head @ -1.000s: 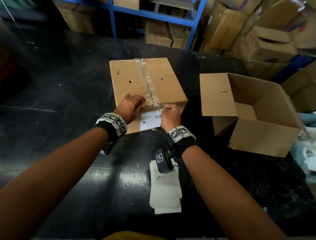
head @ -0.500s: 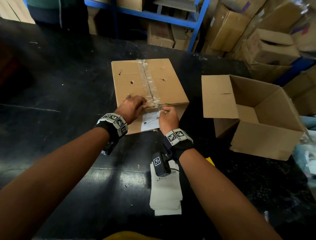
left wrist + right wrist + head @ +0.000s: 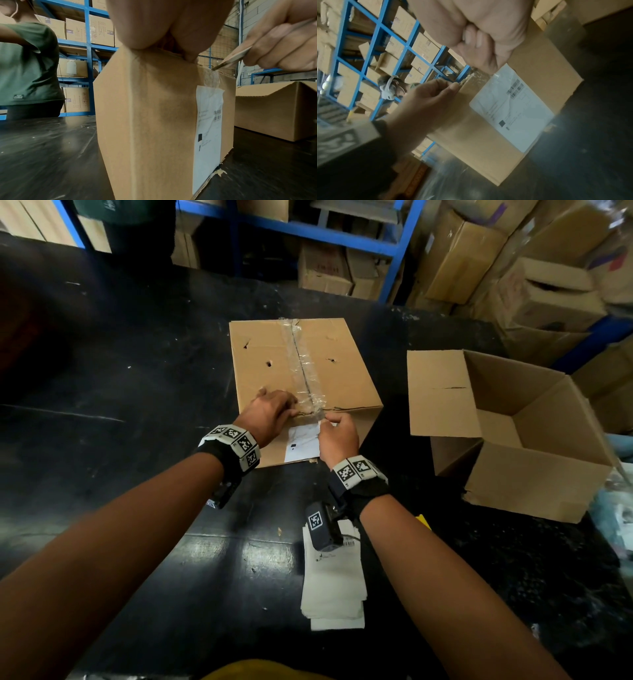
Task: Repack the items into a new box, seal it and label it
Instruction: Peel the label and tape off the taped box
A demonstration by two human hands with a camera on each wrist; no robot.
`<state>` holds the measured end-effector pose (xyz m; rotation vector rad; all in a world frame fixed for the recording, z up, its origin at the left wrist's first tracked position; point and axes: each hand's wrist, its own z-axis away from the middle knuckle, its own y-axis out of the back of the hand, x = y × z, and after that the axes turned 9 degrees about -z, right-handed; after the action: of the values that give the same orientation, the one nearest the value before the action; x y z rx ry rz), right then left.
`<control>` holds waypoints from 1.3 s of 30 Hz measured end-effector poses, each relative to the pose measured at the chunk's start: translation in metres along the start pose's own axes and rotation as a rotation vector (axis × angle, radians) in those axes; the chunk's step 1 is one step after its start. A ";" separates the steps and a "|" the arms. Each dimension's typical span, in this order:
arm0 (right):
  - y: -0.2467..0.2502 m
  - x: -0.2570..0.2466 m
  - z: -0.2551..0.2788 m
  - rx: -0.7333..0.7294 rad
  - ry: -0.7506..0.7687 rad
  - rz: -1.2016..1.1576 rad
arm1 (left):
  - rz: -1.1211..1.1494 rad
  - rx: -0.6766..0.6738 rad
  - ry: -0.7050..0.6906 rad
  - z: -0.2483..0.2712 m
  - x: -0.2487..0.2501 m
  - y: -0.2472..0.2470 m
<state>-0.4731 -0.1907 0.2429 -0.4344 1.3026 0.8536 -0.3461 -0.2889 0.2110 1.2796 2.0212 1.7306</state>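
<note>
A sealed cardboard box [image 3: 274, 364] stands mid-table, clear tape [image 3: 305, 364] along its top seam and a white label [image 3: 303, 441] on its near side. My left hand [image 3: 291, 410] lies on the near top edge, thumb and forefinger pinching the edge just left of the tape [image 3: 471, 77]. My right hand [image 3: 337, 429] grips a thin blade [image 3: 231, 59]. Its tip touches the crumpled tape [image 3: 212, 77] where that folds over the edge above the label [image 3: 207, 128]. An empty open box [image 3: 534, 484] stands to the right.
A stack of white label sheets [image 3: 334, 587] lies on the black table [image 3: 120, 440] under my right wrist, a yellow bit [image 3: 423, 520] beside it. Blue shelving [image 3: 325, 231] and piled cartons ring the far side. A person in a green shirt [image 3: 25, 60] stands across the table.
Both hands stay at the box's near top edge. My right hand has edged slightly left, toward the tape end. The boxes have not moved.
</note>
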 end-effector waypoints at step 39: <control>-0.011 -0.082 -0.049 -0.255 0.418 0.634 | -0.541 -0.311 -0.144 0.057 0.007 0.077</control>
<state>-0.4995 -0.2576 0.3070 -0.4164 1.7648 1.5288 -0.2777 -0.2477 0.2636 0.6581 1.7176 1.5535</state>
